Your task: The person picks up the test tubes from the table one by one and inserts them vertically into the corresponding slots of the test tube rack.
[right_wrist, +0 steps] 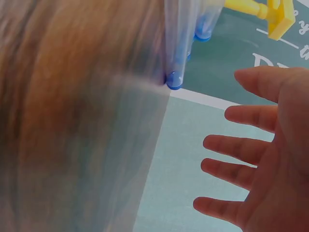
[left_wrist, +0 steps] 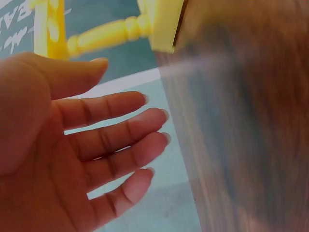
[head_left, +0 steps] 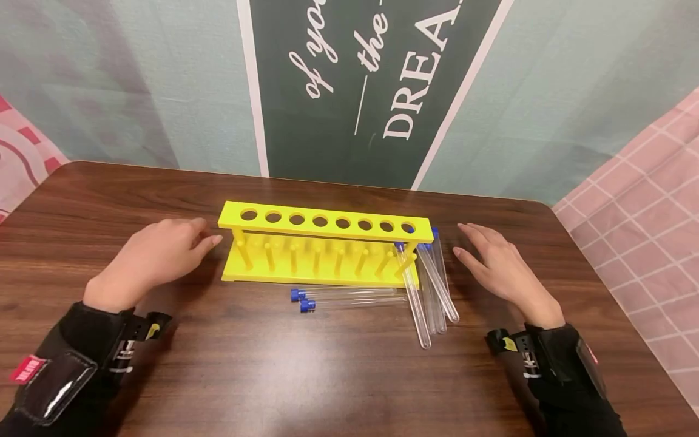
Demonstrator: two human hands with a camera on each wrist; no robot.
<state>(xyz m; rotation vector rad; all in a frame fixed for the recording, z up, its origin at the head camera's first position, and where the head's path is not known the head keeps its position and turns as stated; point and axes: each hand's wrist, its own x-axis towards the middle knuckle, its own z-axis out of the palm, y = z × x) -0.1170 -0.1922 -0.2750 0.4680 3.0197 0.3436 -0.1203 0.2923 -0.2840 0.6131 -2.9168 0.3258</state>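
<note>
Test tubes with blue caps lie on the dark wooden table (head_left: 273,364), between the two hands and nearer than the yellow rack (head_left: 322,246). Two (head_left: 349,297) side by side, flat, caps pointing toward the left hand (head_left: 155,255), just in front of the rack's base. Four more (head_left: 431,285) by count, though overlap makes that unsure, fanned out just left of the right hand (head_left: 499,267), capped ends propped against the rack's right end, clear round ends toward the wearer.

Left hand spread loosely, fingers straight, holding nothing, thumb tip just beside the rack's left end; contact cannot be told. Same from the left wrist view: bare palm (left_wrist: 58,159), a yellow post close past the thumb. Right hand likewise flat and relaxed, empty, fingers apart, near the fanned tubes without touching them; in the right wrist view, palm (right_wrist: 270,159) empty, blue caps beyond the fingertips.

Black wrist straps on both forearms; a red tag on the left one, lettering too small to read.

Rack: eight holes in the top bar, all unfilled, a row of pegs on the base.

Farther back, a dark green banner (head_left: 360,91) in white lettering: "of yo", "the", "DREA", cut off by the frame edge.
</note>
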